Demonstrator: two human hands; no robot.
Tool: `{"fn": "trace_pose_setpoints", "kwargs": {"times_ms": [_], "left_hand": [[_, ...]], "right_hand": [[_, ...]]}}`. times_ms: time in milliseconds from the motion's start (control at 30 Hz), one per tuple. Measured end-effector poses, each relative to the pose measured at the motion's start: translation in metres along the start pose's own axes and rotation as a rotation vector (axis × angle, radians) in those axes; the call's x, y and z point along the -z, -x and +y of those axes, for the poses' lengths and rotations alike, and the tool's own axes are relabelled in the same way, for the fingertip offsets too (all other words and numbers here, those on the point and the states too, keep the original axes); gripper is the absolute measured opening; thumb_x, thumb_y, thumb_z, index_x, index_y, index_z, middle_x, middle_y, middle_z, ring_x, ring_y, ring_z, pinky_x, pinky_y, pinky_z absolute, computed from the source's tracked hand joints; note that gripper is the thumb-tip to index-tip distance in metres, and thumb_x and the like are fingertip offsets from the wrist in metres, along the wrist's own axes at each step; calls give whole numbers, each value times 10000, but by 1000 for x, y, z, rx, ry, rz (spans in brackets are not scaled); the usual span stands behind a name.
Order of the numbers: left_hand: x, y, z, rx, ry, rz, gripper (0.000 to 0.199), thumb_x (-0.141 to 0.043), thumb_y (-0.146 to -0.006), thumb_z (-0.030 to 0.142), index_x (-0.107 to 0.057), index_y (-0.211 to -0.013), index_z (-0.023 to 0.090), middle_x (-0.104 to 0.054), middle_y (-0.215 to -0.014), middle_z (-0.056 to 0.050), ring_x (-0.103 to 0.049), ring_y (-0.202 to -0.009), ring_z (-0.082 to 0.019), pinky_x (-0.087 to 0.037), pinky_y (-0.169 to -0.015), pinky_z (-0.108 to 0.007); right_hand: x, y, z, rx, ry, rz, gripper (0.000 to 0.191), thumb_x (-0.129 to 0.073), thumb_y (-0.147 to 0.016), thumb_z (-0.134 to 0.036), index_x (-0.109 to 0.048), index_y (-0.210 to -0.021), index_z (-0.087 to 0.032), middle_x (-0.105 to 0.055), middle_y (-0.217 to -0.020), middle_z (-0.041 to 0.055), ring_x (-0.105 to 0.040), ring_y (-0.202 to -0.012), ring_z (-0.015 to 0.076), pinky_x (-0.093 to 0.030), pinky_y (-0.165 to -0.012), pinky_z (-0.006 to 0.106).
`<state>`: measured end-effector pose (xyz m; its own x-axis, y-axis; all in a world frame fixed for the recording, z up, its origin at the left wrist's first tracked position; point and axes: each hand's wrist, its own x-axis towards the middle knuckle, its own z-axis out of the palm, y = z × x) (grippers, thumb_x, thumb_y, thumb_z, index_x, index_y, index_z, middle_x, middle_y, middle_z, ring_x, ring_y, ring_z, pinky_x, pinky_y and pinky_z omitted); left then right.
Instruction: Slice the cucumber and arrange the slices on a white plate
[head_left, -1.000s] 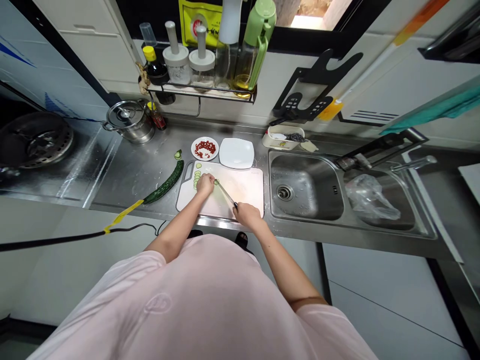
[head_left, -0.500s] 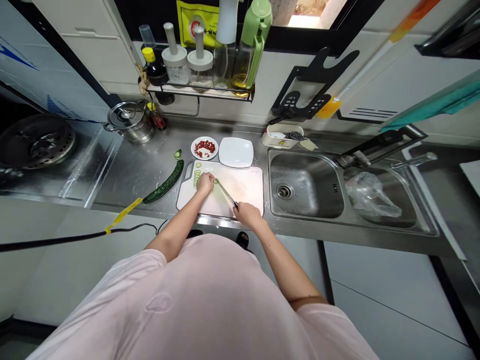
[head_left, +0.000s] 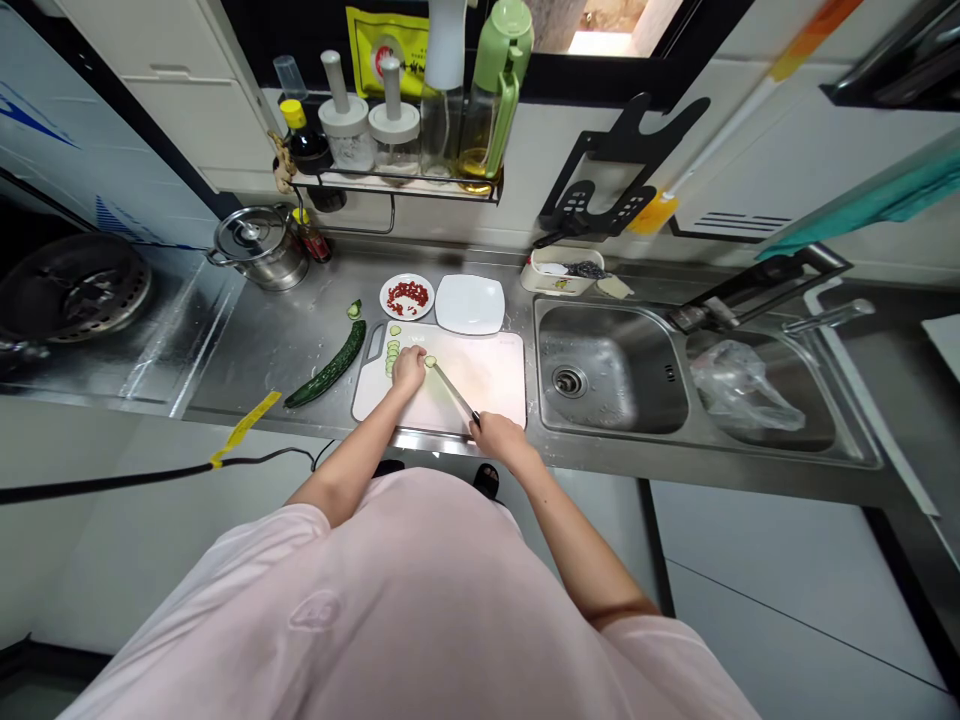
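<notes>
On a white cutting board (head_left: pixel 487 375), my right hand (head_left: pixel 499 437) is wrapped around the handle of a kitchen knife (head_left: pixel 453 388). The blade points up and left across the board. At its tip is a pale green cucumber slice (head_left: pixel 430 361). The fingers of my left hand (head_left: pixel 409 370) are drawn together at the edge of this slice, and the hand partly hides what lies under it. Several more cucumber slices (head_left: pixel 392 355) lie in a row along the board's left side. A long dark green cucumber (head_left: pixel 326 368) rests on the counter to the left.
Behind the board stand a plate of chopped red pieces (head_left: pixel 385 297) and a white square plate (head_left: pixel 470 304). A cucumber end (head_left: pixel 354 310) lies nearby. To the right is a double sink (head_left: pixel 611 370) with a plastic bag (head_left: pixel 742 390); a lidded pot (head_left: pixel 262 250) stands at left.
The knife tip and the slice have come slightly apart from my left fingers, so more of the slice shows. My right hand has shifted a little down and right. The view has tilted slightly.
</notes>
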<state>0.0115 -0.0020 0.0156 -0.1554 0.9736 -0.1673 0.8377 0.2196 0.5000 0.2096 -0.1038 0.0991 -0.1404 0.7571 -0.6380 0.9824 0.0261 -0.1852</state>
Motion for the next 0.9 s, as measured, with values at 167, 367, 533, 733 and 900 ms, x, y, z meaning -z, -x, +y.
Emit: {"fn": "trace_pose_setpoints", "kwargs": {"times_ms": [167, 367, 533, 733, 900], "left_hand": [[-3, 4, -3, -53, 7, 19, 270, -433, -865, 227, -607, -1071, 241, -588, -1077, -69, -544, -1030, -197, -396, -906, -283], [-3, 12, -1, -106, -18, 33, 280, -474, -863, 303, -600, -1107, 244, -554, -1099, -80, -536, -1036, -207, -400, -925, -292], [-4, 13, 0, -134, -28, 41, 254, -495, -852, 304, -605, -1073, 242, -546, -1087, -88, -528, -1040, -225, -400, -926, -314], [-5, 7, -1, -102, -17, 44, 196, -532, -816, 265, -597, -999, 241, -563, -1052, -75, -550, -979, -214, -418, -855, -302], [-2, 6, 3, -74, 15, 50, 134, -540, -806, 266, -586, -927, 233, -607, -981, -45, -570, -911, -170, -418, -793, -265]], "right_hand": [[-4, 1, 3, -11, -3, 4, 414, -319, -918, -405, -626, -1044, -159, -659, -1050, 152, -622, -957, 263, -443, -752, 330], [-9, 6, 7, -17, -40, 43, 441, -316, -922, -464, -621, -1045, -171, -657, -1046, 142, -614, -953, 247, -419, -738, 298], [-19, 12, 13, -44, -103, 137, 466, -302, -928, -514, -621, -1023, -189, -663, -1024, 107, -603, -961, 217, -391, -714, 253], [-30, 8, 23, -140, -191, 217, 541, -260, -928, -547, -621, -1059, -167, -665, -990, 120, -604, -929, 216, -373, -689, 243], [-35, 3, 32, -178, -231, 255, 561, -265, -914, -566, -630, -1049, -161, -663, -991, 121, -604, -912, 217, -366, -666, 235]]}}
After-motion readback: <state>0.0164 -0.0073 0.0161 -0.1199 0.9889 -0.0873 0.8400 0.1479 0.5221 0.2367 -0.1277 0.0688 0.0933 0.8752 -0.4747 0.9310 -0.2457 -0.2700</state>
